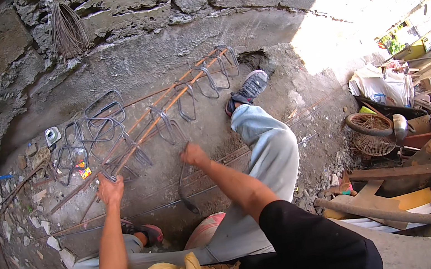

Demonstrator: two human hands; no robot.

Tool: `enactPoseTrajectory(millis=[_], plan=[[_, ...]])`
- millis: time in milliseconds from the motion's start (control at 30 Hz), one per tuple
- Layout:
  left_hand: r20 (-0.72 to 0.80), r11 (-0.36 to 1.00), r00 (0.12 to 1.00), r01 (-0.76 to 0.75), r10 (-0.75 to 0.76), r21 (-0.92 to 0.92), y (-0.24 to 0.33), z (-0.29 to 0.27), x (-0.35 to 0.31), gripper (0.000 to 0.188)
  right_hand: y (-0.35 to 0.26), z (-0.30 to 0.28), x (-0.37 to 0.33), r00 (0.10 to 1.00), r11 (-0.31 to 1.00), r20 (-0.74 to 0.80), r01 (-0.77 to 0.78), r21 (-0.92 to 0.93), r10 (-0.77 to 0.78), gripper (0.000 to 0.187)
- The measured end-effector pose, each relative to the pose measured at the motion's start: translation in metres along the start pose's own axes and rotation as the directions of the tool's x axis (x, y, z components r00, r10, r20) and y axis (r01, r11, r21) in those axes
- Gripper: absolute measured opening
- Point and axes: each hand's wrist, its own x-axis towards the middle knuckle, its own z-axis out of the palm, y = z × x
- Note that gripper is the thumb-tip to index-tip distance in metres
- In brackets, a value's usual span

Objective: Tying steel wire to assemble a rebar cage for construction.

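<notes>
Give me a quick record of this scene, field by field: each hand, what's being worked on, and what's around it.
Left hand: grips a rusty rebar at the near end of the rebar cage
Right hand: closed on a dark bent tool that hangs down from it
Cage: long bars with bent grey stirrups, lying on the concrete ground
Loose stirrups: piled left of the cage
Wire bundle: against the block wall
Right side: old wheel, wooden planks

Left hand (110, 189) grips rebar cage (167, 114) near stirrup; right hand (194, 153) holds curved hook tool (183, 187). Loose stirrups (92, 132) lie on concrete floor (245, 34).
</notes>
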Motion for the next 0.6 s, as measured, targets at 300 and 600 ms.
enactPoseTrajectory(millis=[300, 600], plan=[[-0.028, 0.992, 0.999, -0.022, 0.019, -0.125, -0.039, -0.001, -0.009, 0.059, 0.087, -0.088, 0.202, 0.561, 0.472, 0.54, -0.825, 0.309, 0.627, 0.052], [-0.018, 0.985, 0.993, 0.111, -0.115, -0.13, -0.061, -0.054, 0.011, 0.045, 0.025, -0.087, 0.21, 0.723, 0.533, 0.54, -0.686, 0.494, 0.431, 0.041]])
